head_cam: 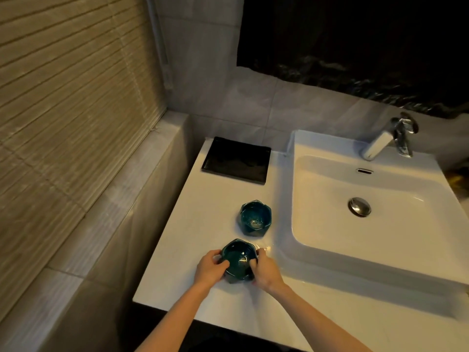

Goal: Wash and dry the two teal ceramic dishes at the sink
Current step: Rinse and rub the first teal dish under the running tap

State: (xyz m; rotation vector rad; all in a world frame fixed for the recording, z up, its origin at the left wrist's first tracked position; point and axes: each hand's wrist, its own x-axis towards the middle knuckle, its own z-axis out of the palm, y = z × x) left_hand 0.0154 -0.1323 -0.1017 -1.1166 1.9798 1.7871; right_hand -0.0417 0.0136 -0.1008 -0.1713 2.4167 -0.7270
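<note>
Two teal faceted ceramic dishes stand on the white counter point(193, 224) left of the sink point(330, 252). The near dish point(237, 256) is held from both sides: my left hand point(209, 270) grips its left rim with the thumb inside, and my right hand point(265, 271) grips its right rim with fingers curled over the edge. The far dish point(255, 218) sits alone, upright, a hand's width behind, with pale specks on its bottom.
A black rectangular tray point(236, 161) lies at the back of the counter. The white basin has a chrome drain plug point(359, 206) and a chrome faucet point(388, 139) at the back right. A tiled ledge and slatted blind run along the left.
</note>
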